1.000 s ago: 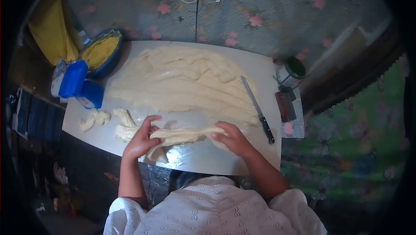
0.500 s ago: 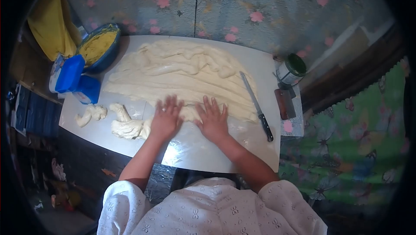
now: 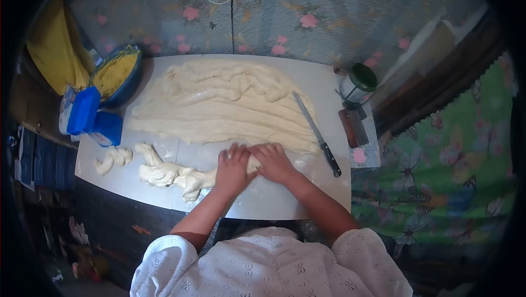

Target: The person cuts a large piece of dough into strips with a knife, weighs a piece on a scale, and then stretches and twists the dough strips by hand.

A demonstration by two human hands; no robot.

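A long strip of pale dough (image 3: 204, 178) lies along the near side of the white table, its left end lumpy and twisted. My left hand (image 3: 234, 168) is closed over the right part of this strip. Close beside it, my right hand (image 3: 272, 163) curls its fingers over the strip's right end, which is mostly hidden under both hands. Just beyond my fingertips spreads a wide, folded sheet of dough (image 3: 219, 116). A knife with a black handle (image 3: 330, 159) rests at the sheet's right edge, blade pointing away from me. A small curled dough piece (image 3: 114, 159) sits at the left.
On the left stand a blue bowl of yellow filling (image 3: 116, 75) and a blue plastic container (image 3: 87, 113). A green-rimmed can (image 3: 359, 84) and a scraper with a brown handle (image 3: 348, 127) are at the right edge. The wall (image 3: 246, 28) borders the table's far side.
Both hands have drawn nearer me and together, going from spread fingers to curled over the dough strip. The strip has come away from the sheet's near edge. The view has shifted slightly.
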